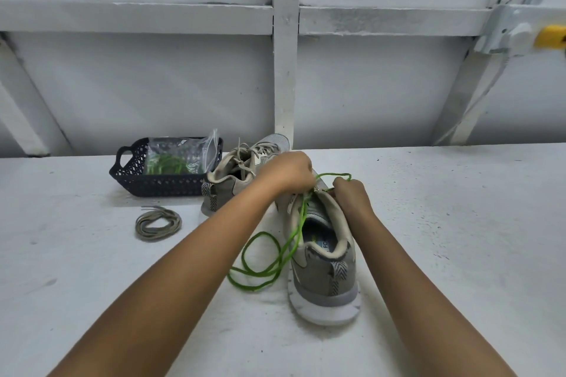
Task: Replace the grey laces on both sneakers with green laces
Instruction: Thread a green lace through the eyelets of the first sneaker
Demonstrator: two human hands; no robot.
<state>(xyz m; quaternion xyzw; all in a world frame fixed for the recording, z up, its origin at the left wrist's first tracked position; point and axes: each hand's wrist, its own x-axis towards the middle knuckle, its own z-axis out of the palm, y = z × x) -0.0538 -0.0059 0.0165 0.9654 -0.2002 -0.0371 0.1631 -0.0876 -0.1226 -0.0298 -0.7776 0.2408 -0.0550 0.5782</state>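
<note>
Both hands close together: we see left hand (288, 171) and right hand (352, 193) pinching the green lace (301, 217) atop the sneaker (324, 285), grey lace (157, 223) coiled at its nine o'clock.

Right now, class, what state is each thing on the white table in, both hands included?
Near grey sneaker: grey lace out, green lace partly threaded.
Green lace: pinched near the eyelets, long end loose on the table.
Far grey sneaker: laced in grey.
Coiled grey lace: lying loose.
Black perforated plastic basket: holds the bag.
Clear plastic bag: green laces inside.
Left hand: pinches green lace.
Right hand: pinches green lace.
</note>
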